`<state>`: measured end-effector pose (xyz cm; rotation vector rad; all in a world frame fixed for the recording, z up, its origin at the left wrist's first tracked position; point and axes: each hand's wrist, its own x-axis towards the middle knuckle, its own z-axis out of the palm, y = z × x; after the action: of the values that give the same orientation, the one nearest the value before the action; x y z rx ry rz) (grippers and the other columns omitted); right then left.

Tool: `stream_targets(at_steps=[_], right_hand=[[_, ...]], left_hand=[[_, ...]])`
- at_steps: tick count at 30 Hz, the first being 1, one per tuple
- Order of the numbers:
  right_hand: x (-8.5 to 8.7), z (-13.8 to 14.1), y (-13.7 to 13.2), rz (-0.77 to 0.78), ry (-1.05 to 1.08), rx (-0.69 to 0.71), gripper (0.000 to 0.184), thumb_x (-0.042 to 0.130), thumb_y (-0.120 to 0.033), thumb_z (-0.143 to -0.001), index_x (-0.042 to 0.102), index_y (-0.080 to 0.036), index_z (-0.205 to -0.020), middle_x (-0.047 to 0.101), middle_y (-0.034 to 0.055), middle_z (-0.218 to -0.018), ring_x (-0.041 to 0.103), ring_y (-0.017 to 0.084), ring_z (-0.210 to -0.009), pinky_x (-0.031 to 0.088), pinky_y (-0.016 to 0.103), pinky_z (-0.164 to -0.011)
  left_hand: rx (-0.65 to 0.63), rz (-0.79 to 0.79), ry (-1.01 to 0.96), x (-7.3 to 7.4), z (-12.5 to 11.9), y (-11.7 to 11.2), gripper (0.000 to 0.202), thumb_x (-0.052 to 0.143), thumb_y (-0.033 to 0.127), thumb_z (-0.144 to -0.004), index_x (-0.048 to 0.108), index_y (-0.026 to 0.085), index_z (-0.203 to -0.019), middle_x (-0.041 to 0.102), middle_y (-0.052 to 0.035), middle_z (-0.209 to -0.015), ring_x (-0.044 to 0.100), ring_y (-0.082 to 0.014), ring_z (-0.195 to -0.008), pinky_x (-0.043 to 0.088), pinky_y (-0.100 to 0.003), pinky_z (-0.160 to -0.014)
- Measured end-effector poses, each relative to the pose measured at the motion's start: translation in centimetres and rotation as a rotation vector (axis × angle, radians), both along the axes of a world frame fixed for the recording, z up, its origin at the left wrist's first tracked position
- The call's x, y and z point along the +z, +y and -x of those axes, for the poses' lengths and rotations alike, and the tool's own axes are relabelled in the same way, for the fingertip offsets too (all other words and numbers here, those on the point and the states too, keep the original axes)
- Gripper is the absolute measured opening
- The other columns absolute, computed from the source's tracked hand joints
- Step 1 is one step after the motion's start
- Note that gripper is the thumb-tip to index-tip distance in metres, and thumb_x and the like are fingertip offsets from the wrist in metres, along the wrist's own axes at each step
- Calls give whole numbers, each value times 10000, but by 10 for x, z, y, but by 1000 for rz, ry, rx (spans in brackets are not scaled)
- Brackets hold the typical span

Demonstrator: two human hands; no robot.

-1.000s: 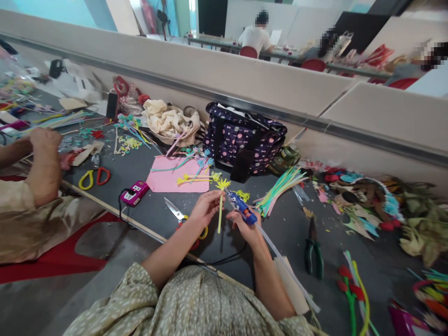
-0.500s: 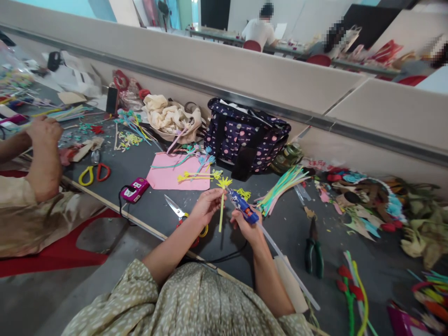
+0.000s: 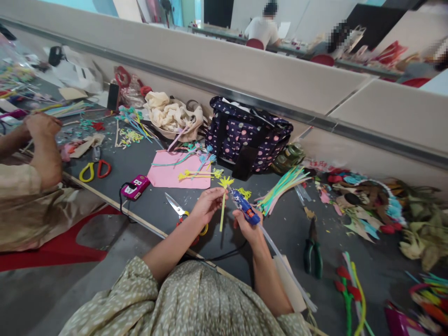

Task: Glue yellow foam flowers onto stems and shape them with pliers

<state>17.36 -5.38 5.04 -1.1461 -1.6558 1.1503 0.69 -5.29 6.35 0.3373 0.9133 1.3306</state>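
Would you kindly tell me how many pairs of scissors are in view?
2. One pair of scissors is beside the left hand, partly covered; a second pair lies farther left, near the co-worker's forearm. Others may be hidden.

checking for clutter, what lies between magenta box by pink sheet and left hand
Metal scissors with red and yellow handles lie between the box and left hand in the head view.

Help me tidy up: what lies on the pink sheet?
On the pink sheet lie yellow-tipped stems, a teal stem and blue flowers; whatever is under them is covered.
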Motion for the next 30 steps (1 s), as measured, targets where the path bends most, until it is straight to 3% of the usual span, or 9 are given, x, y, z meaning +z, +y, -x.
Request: stream_targets(at_steps=[6,21,25,30], right_hand=[[-1,-1,-1,-30,-29,-1,338,655,-446,-800,526,-230,-573,505,-47,-397,510,136,-375,423,244,-415],[1,-3,-1,67,-44,13,364,661,-504,-787,522,-250,-566,514,-37,-400,521,162,-382,422,277,-421],[-2,-3,0,83,-38,25,306,670,-499,-787,596,-228,-666,513,-48,-418,500,148,-385,415,264,-432],[0,-3,1,-31,-178,18,283,662,-470,-808,693,-189,-820,548,-43,-469,517,142,-450,423,243,-486]], left_hand=[[-9,-3,5,2,-1,-1,261,822,293,-619,695,122,-769,652,-2,-636,551,-64,-508,475,-188,-543],[-2,-11,28,2,-1,-1,253,820,304,-619,695,128,-752,659,-12,-642,546,-67,-518,429,-182,-529],[25,-59,70,-2,0,0,248,823,311,-615,687,134,-725,655,-9,-651,549,-72,-538,435,-192,-556],[70,-84,168,-5,1,0,236,814,323,-632,685,139,-703,634,0,-620,525,-63,-516,433,-192,-555]])
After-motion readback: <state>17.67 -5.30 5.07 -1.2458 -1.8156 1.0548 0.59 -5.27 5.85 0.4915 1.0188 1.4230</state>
